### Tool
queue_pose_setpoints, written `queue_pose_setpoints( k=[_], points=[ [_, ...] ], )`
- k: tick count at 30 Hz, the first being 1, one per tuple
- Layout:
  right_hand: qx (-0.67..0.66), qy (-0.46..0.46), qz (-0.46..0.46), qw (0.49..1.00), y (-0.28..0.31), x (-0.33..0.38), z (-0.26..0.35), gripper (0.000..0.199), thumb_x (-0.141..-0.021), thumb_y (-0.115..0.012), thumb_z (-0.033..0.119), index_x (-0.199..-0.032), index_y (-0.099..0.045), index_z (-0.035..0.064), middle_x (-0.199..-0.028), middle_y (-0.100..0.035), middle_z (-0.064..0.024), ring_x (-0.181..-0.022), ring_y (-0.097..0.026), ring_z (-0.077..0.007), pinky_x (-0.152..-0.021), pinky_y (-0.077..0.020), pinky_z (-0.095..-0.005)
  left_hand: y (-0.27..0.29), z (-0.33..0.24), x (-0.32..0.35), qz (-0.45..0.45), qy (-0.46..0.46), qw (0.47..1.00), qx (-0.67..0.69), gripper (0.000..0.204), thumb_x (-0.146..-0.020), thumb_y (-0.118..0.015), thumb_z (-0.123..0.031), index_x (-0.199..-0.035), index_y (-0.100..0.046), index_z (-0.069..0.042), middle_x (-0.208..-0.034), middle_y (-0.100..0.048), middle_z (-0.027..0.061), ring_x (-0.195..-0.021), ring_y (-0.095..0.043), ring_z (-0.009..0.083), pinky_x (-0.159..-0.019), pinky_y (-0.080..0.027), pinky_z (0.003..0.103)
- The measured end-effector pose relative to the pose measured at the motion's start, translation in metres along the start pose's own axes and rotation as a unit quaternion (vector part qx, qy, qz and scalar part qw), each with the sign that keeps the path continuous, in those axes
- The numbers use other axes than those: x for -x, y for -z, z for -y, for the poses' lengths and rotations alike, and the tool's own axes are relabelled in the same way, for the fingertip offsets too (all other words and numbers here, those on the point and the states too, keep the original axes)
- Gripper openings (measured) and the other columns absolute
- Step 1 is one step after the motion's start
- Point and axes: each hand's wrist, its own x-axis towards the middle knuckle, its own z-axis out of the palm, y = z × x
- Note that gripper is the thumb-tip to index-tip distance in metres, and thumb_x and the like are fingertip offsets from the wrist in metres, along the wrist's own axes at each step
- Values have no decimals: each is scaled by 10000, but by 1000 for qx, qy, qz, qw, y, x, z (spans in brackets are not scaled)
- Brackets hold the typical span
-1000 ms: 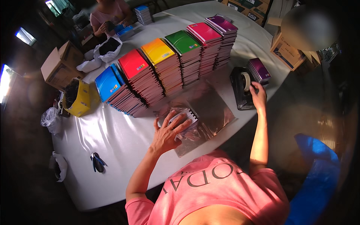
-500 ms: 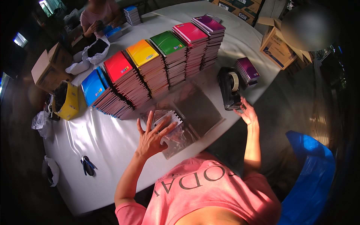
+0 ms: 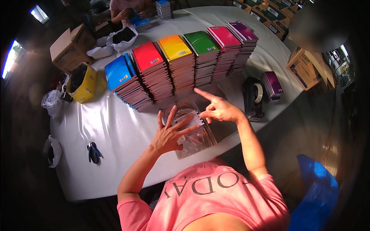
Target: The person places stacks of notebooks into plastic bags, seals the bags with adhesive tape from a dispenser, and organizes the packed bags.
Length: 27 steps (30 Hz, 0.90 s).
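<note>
My left hand lies with fingers spread over a clear plastic bag, its fingertips on a small white-edged item with dark notches along one side, partly hidden beneath them. Close on the right, my right hand points its index finger toward the notebook stacks, thumb held well apart, the other fingers bent. I see nothing between its fingers. The black tape dispenser with a pale roll stands to its right. Behind both hands rise stacks of spiral notebooks in blue, red, yellow, green, pink and purple.
A small purple notebook pile stands beside the dispenser. Blue-handled pliers lie on the white-covered table. At left are a yellow container, plastic bags and a cardboard box. Another person works across the table.
My right hand has left the tape dispenser and moved left, beside my left hand over the plastic bag. My left hand stays spread on the bag. The whole view has shifted.
</note>
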Motion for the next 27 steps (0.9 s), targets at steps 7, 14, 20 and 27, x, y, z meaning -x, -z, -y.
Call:
queue_pose_setpoints(
  k=[7,14,20,27],
  points=[
    [422,-131,-77,894,-15,-26,10,1071,-591,-824,416,-1454,-229,196,-832,-652,-235,-885,-636,-404,-807,-480,-451,0,0,1,-15,6,1000,13,1100,-448,-852,-303,-1370,-293,-525,-1518,-211,-99,-1418,7,360,-1014,-18,728],
    [265,380,-156,873,-47,2,-69,504,-639,-751,27,-1111,-659,179,-1299,-495,-85,-1168,-481,-275,-990,-380,-405,-42,7,-11,-103,14,977,185,684,-570,-802,-295,-1208,-571,-379,-1451,-343,-69,-1412,-37,383,-993,-36,714],
    [-186,274,-255,908,-60,-5,-75,165,-758,-713,76,-921,-712,100,-1224,-552,-45,-1129,-509,-185,-947,-392,-341,-57,-7,-21,-263,63,931,245,189,-720,-742,-356,-861,-734,-229,-1328,-491,-55,-1384,-165,371,-1014,-36,635],
    [96,218,-123,963,-49,-3,-70,453,-652,-833,207,-1036,-611,118,-1344,-436,-139,-1223,-462,-295,-979,-394,-389,-59,-16,-31,-499,123,782,354,303,-547,-872,-263,-802,-746,-156,-1203,-476,87,-1269,-341,336,-1037,-296,474]
  ],
)
